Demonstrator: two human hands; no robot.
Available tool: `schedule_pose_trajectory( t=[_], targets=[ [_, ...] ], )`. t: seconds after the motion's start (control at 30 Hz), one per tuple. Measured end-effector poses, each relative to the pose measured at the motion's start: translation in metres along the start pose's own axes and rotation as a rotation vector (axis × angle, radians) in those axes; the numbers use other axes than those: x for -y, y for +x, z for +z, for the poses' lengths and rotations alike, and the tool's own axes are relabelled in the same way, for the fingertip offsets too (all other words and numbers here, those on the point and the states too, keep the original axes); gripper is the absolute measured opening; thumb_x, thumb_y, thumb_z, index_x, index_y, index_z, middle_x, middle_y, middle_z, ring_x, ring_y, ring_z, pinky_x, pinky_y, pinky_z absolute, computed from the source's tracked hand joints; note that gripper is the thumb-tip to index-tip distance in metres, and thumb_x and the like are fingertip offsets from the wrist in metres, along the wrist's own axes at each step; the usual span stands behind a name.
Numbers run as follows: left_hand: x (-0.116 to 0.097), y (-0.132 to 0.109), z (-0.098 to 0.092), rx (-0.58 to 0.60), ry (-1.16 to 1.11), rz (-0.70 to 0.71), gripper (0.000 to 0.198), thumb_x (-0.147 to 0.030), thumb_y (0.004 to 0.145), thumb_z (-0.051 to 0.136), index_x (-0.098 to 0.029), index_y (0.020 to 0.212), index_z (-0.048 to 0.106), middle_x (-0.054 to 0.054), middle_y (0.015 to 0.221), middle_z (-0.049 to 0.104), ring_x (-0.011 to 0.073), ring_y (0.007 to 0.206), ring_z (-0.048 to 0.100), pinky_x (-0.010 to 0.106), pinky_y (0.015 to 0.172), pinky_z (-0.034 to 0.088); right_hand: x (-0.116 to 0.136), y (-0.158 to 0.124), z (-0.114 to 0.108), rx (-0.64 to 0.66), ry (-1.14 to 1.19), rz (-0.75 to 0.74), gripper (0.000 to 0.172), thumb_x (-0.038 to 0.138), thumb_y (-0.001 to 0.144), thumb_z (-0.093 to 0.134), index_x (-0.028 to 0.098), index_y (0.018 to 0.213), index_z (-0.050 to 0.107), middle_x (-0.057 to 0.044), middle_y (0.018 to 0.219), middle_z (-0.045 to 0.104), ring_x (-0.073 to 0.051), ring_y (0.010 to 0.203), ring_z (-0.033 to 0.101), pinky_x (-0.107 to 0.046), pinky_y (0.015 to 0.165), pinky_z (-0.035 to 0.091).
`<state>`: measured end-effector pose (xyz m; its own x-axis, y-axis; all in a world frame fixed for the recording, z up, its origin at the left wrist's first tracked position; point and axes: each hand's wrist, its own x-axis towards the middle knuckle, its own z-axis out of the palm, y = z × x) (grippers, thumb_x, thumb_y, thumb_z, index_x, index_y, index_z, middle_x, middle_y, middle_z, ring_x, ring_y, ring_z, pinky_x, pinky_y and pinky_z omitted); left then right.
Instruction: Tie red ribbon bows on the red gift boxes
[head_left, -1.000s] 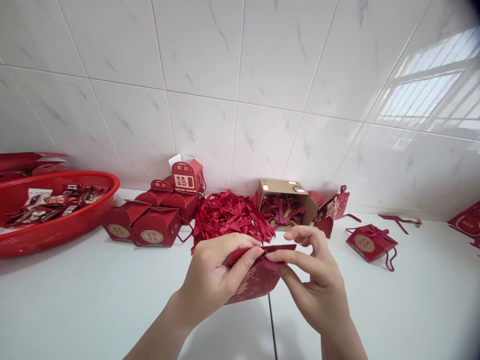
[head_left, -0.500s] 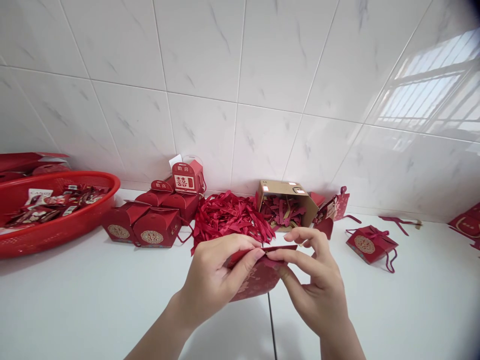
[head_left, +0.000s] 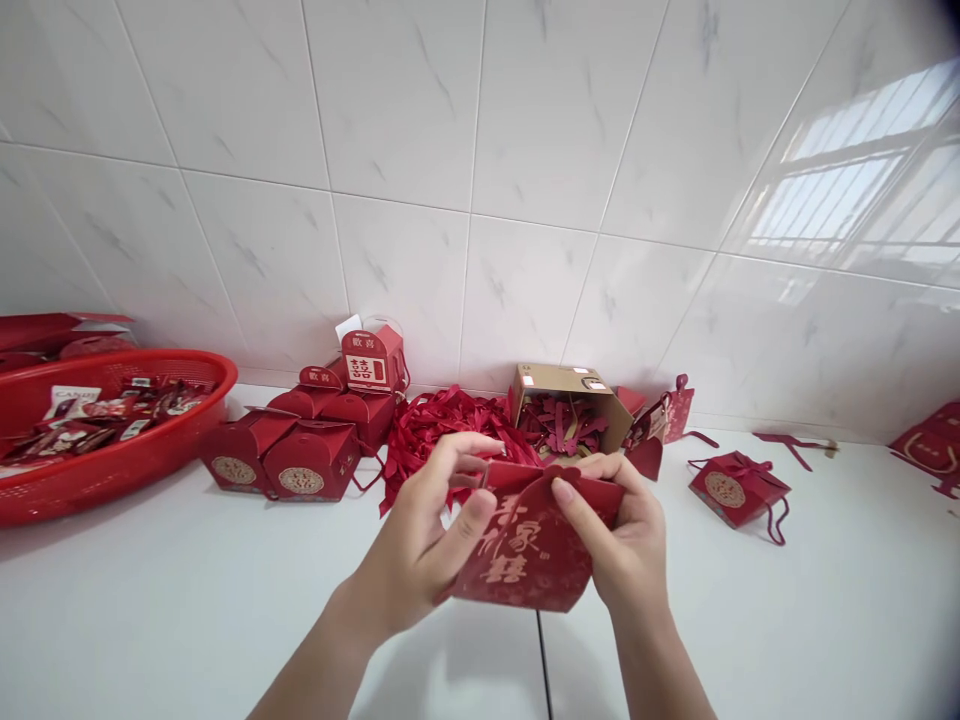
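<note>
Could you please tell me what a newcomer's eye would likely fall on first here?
Probably the red box with pale lettering at front centre, its top gripped by the right hand, with the left hand loosely at its left side. Next would come the large red basket of wrapped packets at far left, then the heap of red ribbons behind the box.

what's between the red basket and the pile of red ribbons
In the head view, a cluster of red boxes stands between the red basket and the red ribbons.
</note>
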<state>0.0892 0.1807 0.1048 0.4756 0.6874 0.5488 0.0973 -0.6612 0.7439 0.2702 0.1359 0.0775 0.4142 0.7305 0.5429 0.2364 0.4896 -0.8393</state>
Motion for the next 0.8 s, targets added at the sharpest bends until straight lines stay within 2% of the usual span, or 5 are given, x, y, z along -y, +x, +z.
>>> schedule_pose_trajectory(
  t=[0.17,0.33,0.57,0.63,0.8],
  targets=[
    [-0.001,0.001,-0.013,0.081,0.283,-0.144,0.024,-0.041,0.08,0.065,-0.022,0.092,0.058,0.002,0.092,0.066,0.0179,0.083,0.062,0.027,0.073,0.052,-0.008,0.007,-0.002,-0.114,0.005,0.069,0.024,0.034,0.074,0.074,0.021,0.078,0.054,0.001,0.07,0.06,-0.013,0.058,0.058,-0.022,0.05,0.048],
    [-0.002,0.003,-0.016,0.164,0.238,-0.122,0.012,-0.026,0.087,0.055,-0.021,0.078,0.061,-0.001,0.076,0.064,0.0125,0.067,0.059,0.021,0.059,0.048,-0.009,0.01,-0.004,-0.132,-0.049,0.027,0.021,0.032,0.074,0.073,0.021,0.078,0.055,0.001,0.07,0.061,-0.013,0.058,0.058,-0.023,0.05,0.048],
    [-0.007,-0.003,-0.022,-0.205,-0.129,-0.039,0.004,-0.024,0.088,0.057,-0.022,0.09,0.055,0.001,0.081,0.066,0.0126,0.07,0.062,0.02,0.058,0.052,0.0,0.006,-0.007,0.309,-0.109,-0.433,0.018,0.009,0.072,0.065,0.022,0.08,0.055,0.0,0.071,0.061,-0.014,0.062,0.059,-0.025,0.055,0.047],
    [-0.008,-0.004,-0.018,-0.296,-0.29,-0.001,0.019,-0.023,0.086,0.061,-0.025,0.1,0.047,-0.003,0.074,0.065,0.0119,0.065,0.062,0.02,0.055,0.052,0.004,0.002,-0.005,0.397,-0.088,-0.532,0.021,0.006,0.07,0.063,0.021,0.082,0.055,-0.001,0.07,0.061,-0.014,0.06,0.058,-0.026,0.053,0.046],
    [-0.011,-0.006,-0.015,-0.119,-0.309,-0.028,0.005,-0.019,0.087,0.06,-0.022,0.088,0.056,-0.001,0.073,0.065,0.0116,0.064,0.064,0.02,0.056,0.054,0.015,-0.004,-0.002,0.427,-0.108,-0.68,0.023,0.002,0.069,0.062,0.019,0.083,0.054,-0.003,0.069,0.063,-0.015,0.059,0.058,-0.029,0.051,0.044]
  ],
)
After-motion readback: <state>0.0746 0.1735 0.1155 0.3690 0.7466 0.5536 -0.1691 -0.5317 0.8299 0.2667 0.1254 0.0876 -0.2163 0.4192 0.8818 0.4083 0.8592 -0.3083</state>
